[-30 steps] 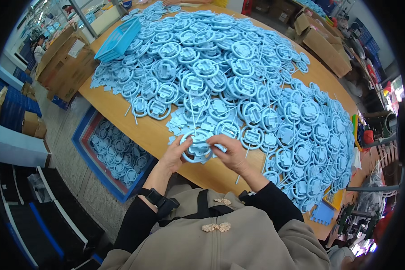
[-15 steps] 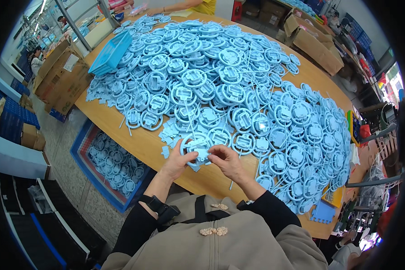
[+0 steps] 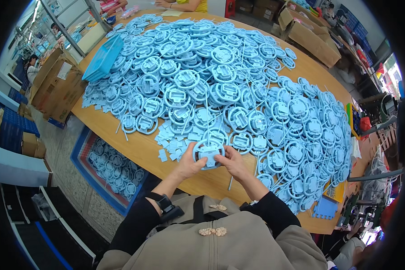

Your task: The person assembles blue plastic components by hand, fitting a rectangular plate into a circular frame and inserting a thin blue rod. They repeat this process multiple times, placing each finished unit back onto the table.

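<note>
- A light-blue plastic wheel-shaped part (image 3: 208, 154), an outer ring with a flat plate across its middle, is held up in front of the pile, over the table's near edge.
- The left hand (image 3: 189, 164) grasps it at its left side, thumb on the plate, fingers around the ring.
- The right hand (image 3: 235, 164) grips its right side, thumb also on the plate; its other fingertips are partly hidden behind.
- Small flat light-blue plates (image 3: 173, 143) lie scattered just left of the held part, toward the near edge.
- A large pile of similar wheel parts (image 3: 220, 76), some with thin rods, covers most of the wooden table (image 3: 105, 119) from the far edge to the right end.
- A blue plastic basket (image 3: 104, 58) stands tilted at the table's left end, against the pile.
- A blue notched mat piece (image 3: 325, 208) lies near the right near corner, beside a yellow tray (image 3: 342, 191).
- Below the near edge, a blue crate (image 3: 99, 183) on the floor holds more wheel parts.
- A person in a yellow top (image 3: 191, 5) is at the far edge.
</note>
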Demonstrator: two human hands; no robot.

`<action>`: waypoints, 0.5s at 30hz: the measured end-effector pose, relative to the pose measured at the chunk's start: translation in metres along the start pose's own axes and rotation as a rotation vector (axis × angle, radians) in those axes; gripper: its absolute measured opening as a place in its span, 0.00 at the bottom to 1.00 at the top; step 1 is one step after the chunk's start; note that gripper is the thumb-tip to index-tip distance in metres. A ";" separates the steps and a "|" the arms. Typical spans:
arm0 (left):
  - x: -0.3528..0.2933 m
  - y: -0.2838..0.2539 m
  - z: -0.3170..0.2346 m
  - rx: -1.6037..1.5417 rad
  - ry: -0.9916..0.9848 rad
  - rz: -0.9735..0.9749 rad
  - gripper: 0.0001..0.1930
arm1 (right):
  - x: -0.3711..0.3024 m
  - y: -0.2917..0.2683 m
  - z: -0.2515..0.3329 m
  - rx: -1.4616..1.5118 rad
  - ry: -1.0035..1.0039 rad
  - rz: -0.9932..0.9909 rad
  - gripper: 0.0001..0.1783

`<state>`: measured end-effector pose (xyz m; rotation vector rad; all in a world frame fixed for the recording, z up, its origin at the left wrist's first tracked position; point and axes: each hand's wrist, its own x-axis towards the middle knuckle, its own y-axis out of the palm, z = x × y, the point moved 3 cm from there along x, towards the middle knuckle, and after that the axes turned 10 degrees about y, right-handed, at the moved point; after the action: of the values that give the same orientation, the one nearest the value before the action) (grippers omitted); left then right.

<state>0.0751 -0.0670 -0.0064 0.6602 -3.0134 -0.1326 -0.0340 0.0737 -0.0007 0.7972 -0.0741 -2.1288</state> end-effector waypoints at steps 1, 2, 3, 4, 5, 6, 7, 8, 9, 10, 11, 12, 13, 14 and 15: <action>0.005 0.008 0.004 0.050 0.003 0.036 0.27 | 0.000 -0.012 -0.010 0.005 0.003 -0.014 0.20; 0.010 0.012 0.007 0.045 0.003 0.044 0.27 | 0.000 -0.026 -0.019 -0.023 -0.001 -0.092 0.20; 0.017 0.017 0.014 0.137 -0.087 0.156 0.29 | -0.002 -0.041 -0.024 -0.051 -0.005 -0.172 0.20; 0.022 0.020 0.020 0.229 -0.186 0.258 0.30 | -0.007 -0.054 -0.019 -0.108 -0.029 -0.219 0.18; 0.032 0.019 0.019 0.340 -0.118 0.237 0.33 | -0.013 -0.069 -0.012 -0.166 -0.054 -0.268 0.17; 0.042 0.018 0.021 0.332 -0.124 0.238 0.33 | -0.016 -0.093 -0.005 -0.069 -0.145 -0.359 0.15; 0.055 0.014 0.021 0.684 0.062 0.168 0.31 | -0.020 -0.123 0.001 0.025 -0.238 -0.455 0.13; 0.068 0.016 0.019 1.024 0.252 0.096 0.28 | -0.027 -0.159 0.003 0.302 -0.306 -0.513 0.12; 0.078 0.015 0.014 1.021 0.234 0.091 0.28 | -0.039 -0.150 0.029 0.507 -0.411 -0.490 0.13; 0.089 0.020 0.005 1.169 0.256 0.175 0.29 | -0.047 -0.136 0.043 0.508 -0.350 -0.509 0.19; 0.098 0.030 0.001 1.305 0.291 0.272 0.30 | -0.045 -0.132 0.036 0.332 -0.313 -0.466 0.20; 0.103 0.031 0.001 1.306 0.278 0.270 0.30 | -0.034 -0.126 0.024 0.160 -0.274 -0.400 0.22; 0.112 0.036 0.006 1.403 0.248 0.338 0.31 | -0.020 -0.118 0.006 -0.037 -0.158 -0.285 0.20; 0.119 0.038 0.009 1.502 0.214 0.405 0.33 | -0.011 -0.099 -0.006 -0.230 -0.040 -0.162 0.18; 0.124 0.038 0.012 1.532 0.141 0.473 0.36 | -0.006 -0.081 -0.010 -0.595 -0.090 -0.135 0.17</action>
<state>-0.0543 -0.0843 -0.0110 -0.1222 -2.4444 2.1477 -0.0816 0.1324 -0.0315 0.3598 0.5551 -2.1399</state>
